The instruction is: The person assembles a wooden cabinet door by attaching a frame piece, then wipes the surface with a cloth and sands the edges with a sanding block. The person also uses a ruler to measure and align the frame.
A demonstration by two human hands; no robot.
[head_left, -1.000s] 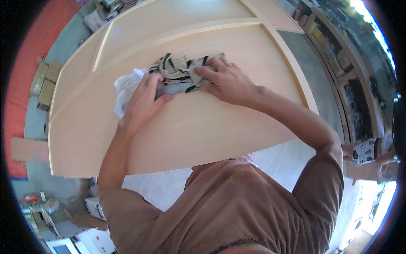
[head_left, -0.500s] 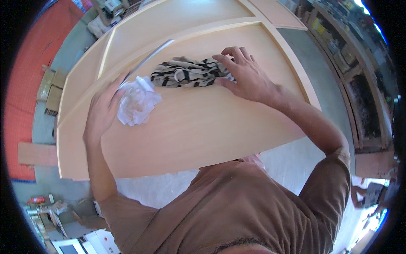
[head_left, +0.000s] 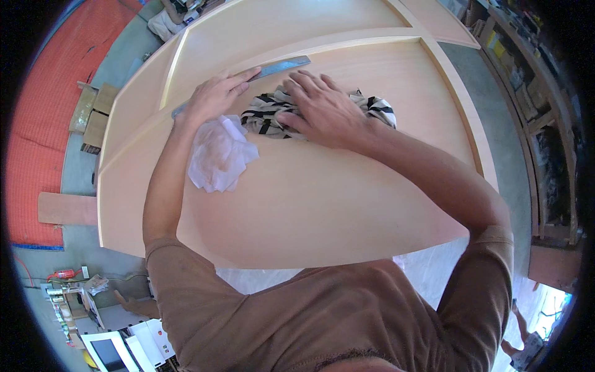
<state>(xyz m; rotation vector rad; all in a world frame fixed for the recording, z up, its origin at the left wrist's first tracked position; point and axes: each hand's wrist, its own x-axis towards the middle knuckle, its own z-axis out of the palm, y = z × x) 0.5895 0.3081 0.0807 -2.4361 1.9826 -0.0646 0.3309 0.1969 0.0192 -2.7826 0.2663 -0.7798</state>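
My left hand (head_left: pixel 215 98) is closed around a long, flat metal ruler (head_left: pixel 286 66), which sticks out past both sides of the hand beside the panel's raised wooden rail. My right hand (head_left: pixel 328 113) lies palm down with its fingers apart on a bunched black-and-beige striped cloth (head_left: pixel 263 113), covering its middle. Just below my left wrist is a crumpled, thin white sheet (head_left: pixel 222 158), paper or plastic; I cannot tell which. Cloth and sheet both rest on a large pale wooden panel (head_left: pixel 334 201) framed by raised strips.
Shelving (head_left: pixel 527 111) full of goods runs along the right side. At the left are cardboard boxes (head_left: pixel 96 124), a loose board (head_left: pixel 68 208) and a red-orange sheet (head_left: pixel 37 161) on the floor. Another person (head_left: pixel 527 347) is partly visible at the lower right.
The ruler has swung down from a raised tilt toward the panel, pointing farther right. My left hand has shifted right with it; my right hand has moved left from the cloth's right end onto its middle.
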